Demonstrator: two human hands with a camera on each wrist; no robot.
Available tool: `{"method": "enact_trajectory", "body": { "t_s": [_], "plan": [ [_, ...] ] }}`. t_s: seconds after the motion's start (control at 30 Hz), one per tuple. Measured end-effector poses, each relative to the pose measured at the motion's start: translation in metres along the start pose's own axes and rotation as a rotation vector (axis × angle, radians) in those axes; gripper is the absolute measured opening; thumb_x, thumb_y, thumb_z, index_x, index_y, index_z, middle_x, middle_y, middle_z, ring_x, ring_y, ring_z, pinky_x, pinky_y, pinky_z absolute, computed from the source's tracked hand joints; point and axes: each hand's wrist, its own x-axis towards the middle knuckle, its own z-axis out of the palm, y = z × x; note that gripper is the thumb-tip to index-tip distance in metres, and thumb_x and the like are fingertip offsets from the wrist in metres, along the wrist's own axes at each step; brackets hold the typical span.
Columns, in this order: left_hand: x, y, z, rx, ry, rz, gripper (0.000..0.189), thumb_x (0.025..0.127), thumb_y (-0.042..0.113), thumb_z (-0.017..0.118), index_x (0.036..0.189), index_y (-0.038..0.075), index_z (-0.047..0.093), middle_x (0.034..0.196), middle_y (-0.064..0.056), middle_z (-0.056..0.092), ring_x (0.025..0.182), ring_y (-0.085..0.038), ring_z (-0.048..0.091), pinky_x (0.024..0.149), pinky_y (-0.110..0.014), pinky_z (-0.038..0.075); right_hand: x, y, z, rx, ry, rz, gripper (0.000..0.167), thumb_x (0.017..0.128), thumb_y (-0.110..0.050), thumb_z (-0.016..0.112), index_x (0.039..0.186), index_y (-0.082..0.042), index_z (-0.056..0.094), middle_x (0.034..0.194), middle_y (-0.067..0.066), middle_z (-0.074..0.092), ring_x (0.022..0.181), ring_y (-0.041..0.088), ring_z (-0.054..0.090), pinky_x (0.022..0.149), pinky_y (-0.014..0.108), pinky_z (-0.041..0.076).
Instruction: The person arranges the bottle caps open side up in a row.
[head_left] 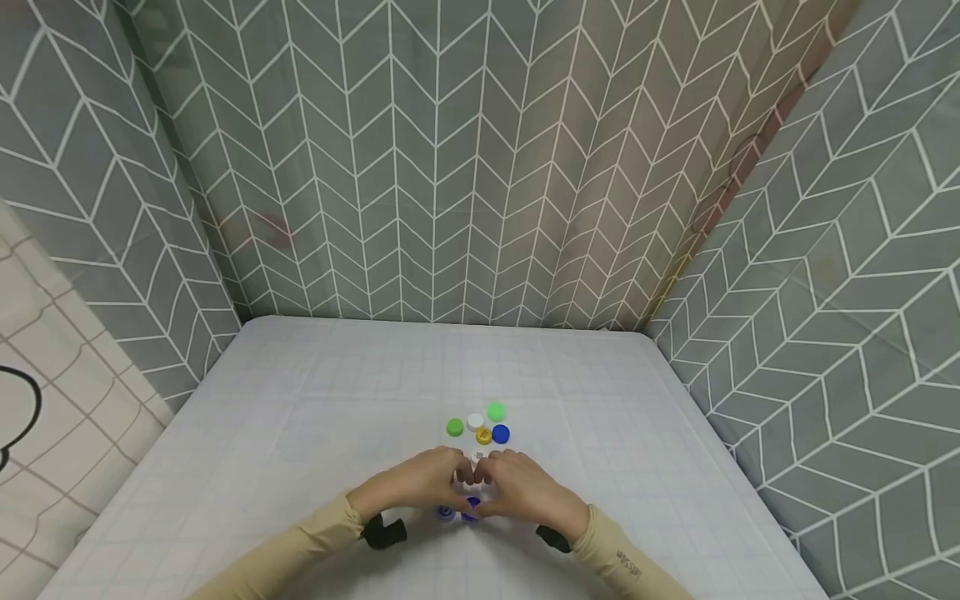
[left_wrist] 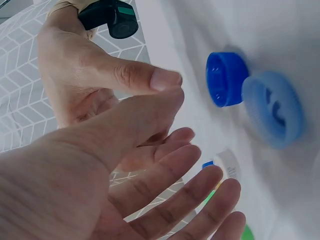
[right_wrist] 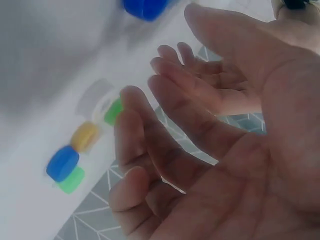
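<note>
My left hand (head_left: 422, 483) and right hand (head_left: 528, 490) face each other low over the table, palms inward and fingers gently bent. In the head view the fingertips and thumbs of both hands nearly meet, framing a small gap. Neither hand holds anything. By the thumbs lie a dark blue bottle cap (left_wrist: 227, 79) and a translucent light blue cap (left_wrist: 272, 109), side by side. A white cap (head_left: 478, 456) sits just beyond the fingertips, partly hidden by them.
Farther out is a loose group of caps: green (head_left: 454, 427), white (head_left: 476, 421), light green (head_left: 496, 412), yellow (head_left: 483, 436) and blue (head_left: 501, 433). A white cloth covers the table (head_left: 315, 392). Patterned grey curtains (head_left: 450, 167) enclose its back and sides.
</note>
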Motion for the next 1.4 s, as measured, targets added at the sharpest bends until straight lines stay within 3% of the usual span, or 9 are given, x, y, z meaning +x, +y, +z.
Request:
{"method": "enact_trajectory", "body": {
  "t_s": [0.13,0.33,0.63,0.87,1.0,1.2,1.4],
  "plan": [
    [0.004,0.000,-0.006,-0.006,0.039,-0.003,0.035,0.074,0.033,0.081,0.101,0.014,0.072,0.098,0.005,0.069,0.089,-0.015,0.063,0.073,-0.024,0.050,-0.001,0.003,-0.008,0.041,0.061,0.016,0.036,0.079,-0.035,0.079,0.104,-0.011,0.068,0.097,0.000,0.068,0.089,0.011,0.059,0.075,0.026,0.048],
    [0.009,0.004,-0.018,-0.031,0.092,0.020,0.034,0.078,0.025,0.079,0.105,0.007,0.069,0.100,-0.003,0.069,0.090,-0.020,0.064,0.073,-0.024,0.051,0.001,0.011,-0.016,0.079,0.126,0.052,0.038,0.080,-0.030,0.078,0.108,-0.009,0.065,0.098,0.005,0.067,0.085,0.016,0.060,0.070,0.025,0.047],
    [0.025,-0.003,-0.023,-0.112,0.132,-0.029,0.042,0.079,0.019,0.078,0.114,0.000,0.064,0.099,-0.014,0.068,0.086,-0.023,0.064,0.067,-0.028,0.053,0.009,0.028,-0.019,0.137,0.184,0.118,0.040,0.081,-0.024,0.078,0.112,-0.003,0.064,0.097,0.009,0.066,0.085,0.022,0.061,0.070,0.029,0.049],
    [0.039,-0.022,-0.016,-0.127,0.100,-0.090,0.039,0.079,0.018,0.078,0.111,0.002,0.065,0.093,-0.008,0.067,0.080,-0.016,0.062,0.066,-0.029,0.052,0.018,0.047,-0.012,0.171,0.154,0.194,0.038,0.081,-0.022,0.078,0.111,-0.003,0.065,0.095,0.008,0.066,0.081,0.017,0.058,0.068,0.030,0.047],
    [0.046,-0.028,-0.011,-0.117,0.076,-0.094,0.039,0.077,0.019,0.080,0.109,0.003,0.065,0.087,-0.004,0.067,0.076,-0.013,0.061,0.067,-0.029,0.051,0.021,0.052,-0.006,0.178,0.108,0.192,0.037,0.079,-0.022,0.079,0.108,-0.003,0.066,0.095,0.008,0.068,0.081,0.017,0.060,0.069,0.030,0.048],
    [0.053,-0.024,-0.007,-0.062,0.074,-0.095,0.033,0.073,0.016,0.082,0.101,0.005,0.069,0.082,-0.001,0.065,0.071,-0.011,0.057,0.065,-0.026,0.048,0.026,0.053,0.006,0.160,0.085,0.165,0.035,0.077,-0.022,0.081,0.104,-0.003,0.069,0.095,0.007,0.069,0.084,0.017,0.062,0.074,0.030,0.050],
    [0.059,-0.024,0.000,-0.021,0.076,-0.096,0.025,0.071,0.013,0.083,0.094,0.007,0.074,0.077,0.004,0.061,0.068,-0.007,0.053,0.063,-0.022,0.044,0.029,0.052,0.015,0.153,0.117,0.146,0.028,0.075,-0.018,0.081,0.098,-0.005,0.070,0.091,0.005,0.070,0.081,0.016,0.063,0.071,0.027,0.050]
  ]
}}
